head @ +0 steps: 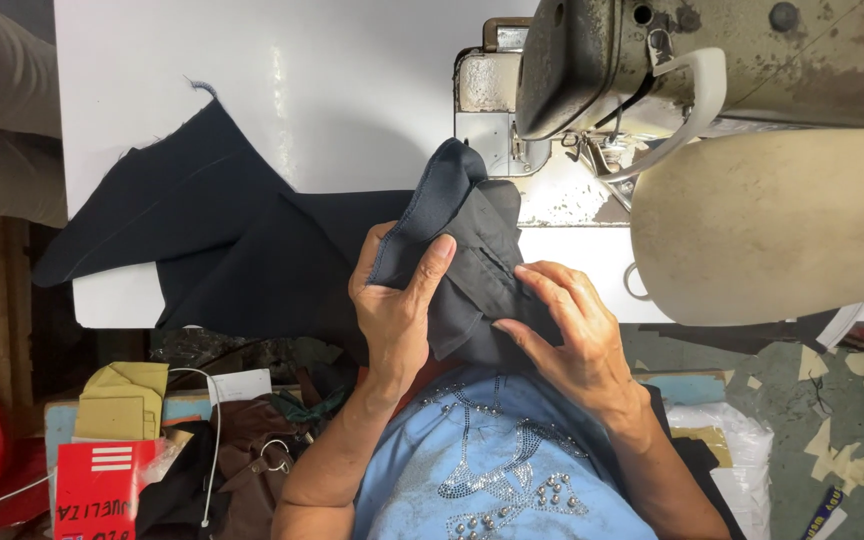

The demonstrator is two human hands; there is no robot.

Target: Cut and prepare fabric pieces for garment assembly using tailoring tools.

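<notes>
while both hands (482, 320) pinch dark fabric (252, 250), folded end points toward sewing machine (652, 60).

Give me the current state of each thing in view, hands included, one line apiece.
Left hand: closed on the dark fabric, thumb on top.
Right hand: fingers pressing the folded fabric.
Dark fabric: partly spread on the white table, near end bunched up in the hands.
Sewing machine: worn; presser-foot area bare of cloth.
Red packet: lying flat, lower left.
</notes>
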